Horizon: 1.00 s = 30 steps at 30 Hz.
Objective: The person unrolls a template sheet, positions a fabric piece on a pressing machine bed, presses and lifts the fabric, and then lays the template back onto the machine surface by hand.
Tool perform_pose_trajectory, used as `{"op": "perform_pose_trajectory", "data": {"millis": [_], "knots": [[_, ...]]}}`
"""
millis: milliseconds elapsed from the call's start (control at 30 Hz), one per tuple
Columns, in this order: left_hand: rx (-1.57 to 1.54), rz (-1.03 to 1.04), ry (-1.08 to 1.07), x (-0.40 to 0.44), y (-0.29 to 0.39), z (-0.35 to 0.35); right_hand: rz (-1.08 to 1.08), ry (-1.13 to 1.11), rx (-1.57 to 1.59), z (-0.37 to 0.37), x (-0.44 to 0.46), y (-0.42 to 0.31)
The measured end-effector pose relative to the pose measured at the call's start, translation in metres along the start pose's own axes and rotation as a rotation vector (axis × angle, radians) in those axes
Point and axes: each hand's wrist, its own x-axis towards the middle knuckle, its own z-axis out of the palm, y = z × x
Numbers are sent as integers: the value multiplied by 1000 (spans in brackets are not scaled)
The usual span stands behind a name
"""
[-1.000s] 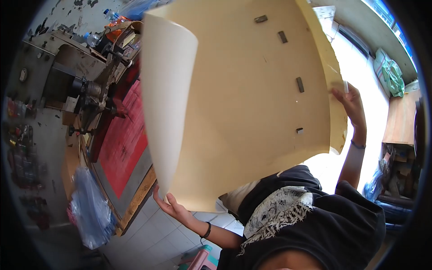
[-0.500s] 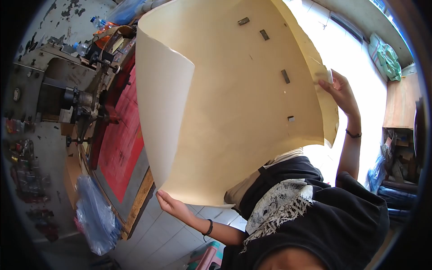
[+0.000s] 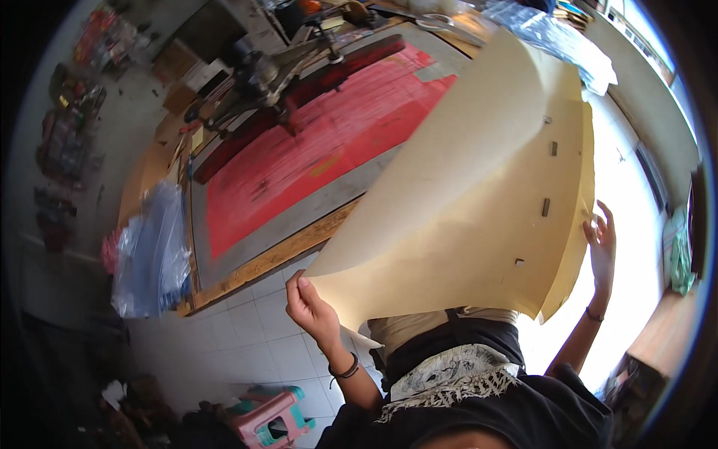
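A large cream sheet (image 3: pixel 449 232) hangs between my two hands, its far part curled over and several small dark rectangular pieces showing along its right side. My left hand (image 3: pixel 313 308) pinches the sheet's near left corner between thumb and fingers. At the right edge, my right hand (image 3: pixel 600 243) grips the sheet's yellowish border, with fingers bent around it. Behind the sheet at the upper left lies a frame with a red surface (image 3: pixel 299 165), partly covered by the sheet.
A dark metal mechanism (image 3: pixel 258 75) stands over the red surface. Clear plastic bags (image 3: pixel 153 254) hang at the frame's left corner, and more plastic (image 3: pixel 553 41) lies at the top right. A pink and green stool (image 3: pixel 273 419) stands on the tiled floor.
The view has swung left toward the red surface, which now shows much more. The sheet has turned and come lower, its far part now over the frame's right side. Both hands still hold it.
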Motion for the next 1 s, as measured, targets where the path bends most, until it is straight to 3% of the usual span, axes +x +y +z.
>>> {"op": "perform_pose_trajectory", "data": {"millis": [167,267,367,433,467,500,567,667,867,1000], "knots": [[-37,-35,-66,-2,-9,-13,-100,33,2,5,14,26],[-60,-18,-49,-4,-20,-12,-178,331,-52,17,8,15],[-85,-79,-5,-6,-24,-10,-424,559,-38,29,5,-27],[-94,-85,8,-7,-28,-9,-514,401,-26,55,-6,-58],[-102,-80,8,-5,-30,-8,-724,239,-108,66,-8,-78],[-108,-84,2,-5,-31,-7,-567,58,238,85,-17,-106],[-107,-88,-4,-4,-34,-4,-594,-236,484,115,-17,-119],[-99,-78,-40,3,-46,-7,-757,-513,428,136,-24,-151],[-122,-135,-175,-4,-39,-19,-696,-396,912,170,-24,-231],[-79,-194,-304,-29,-39,-38,-689,-324,874,196,5,-275]]}}
